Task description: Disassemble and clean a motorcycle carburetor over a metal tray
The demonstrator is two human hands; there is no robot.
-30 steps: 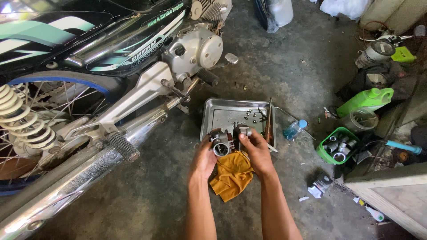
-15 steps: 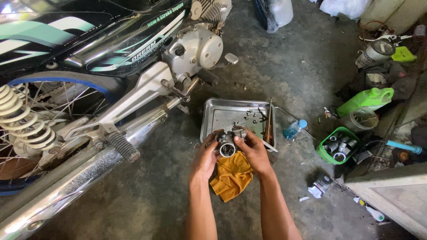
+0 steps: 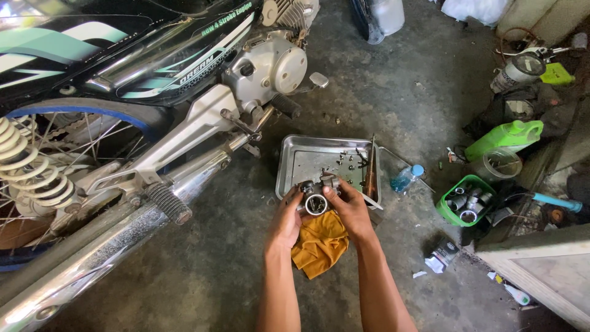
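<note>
Both hands hold one small metal engine part (image 3: pixel 316 198) over the near edge of the metal tray (image 3: pixel 295 161). The left hand (image 3: pixel 286 216) and right hand (image 3: pixel 351 209) now wrap it closer together than a moment ago. An orange rag (image 3: pixel 319 245) lies under them. The tray holds small screws. A green tub (image 3: pixel 447 211) holds metal sockets.

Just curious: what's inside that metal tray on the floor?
The metal tray holds a few small dark bits. Both hands and their metal part cover its near edge.
</note>
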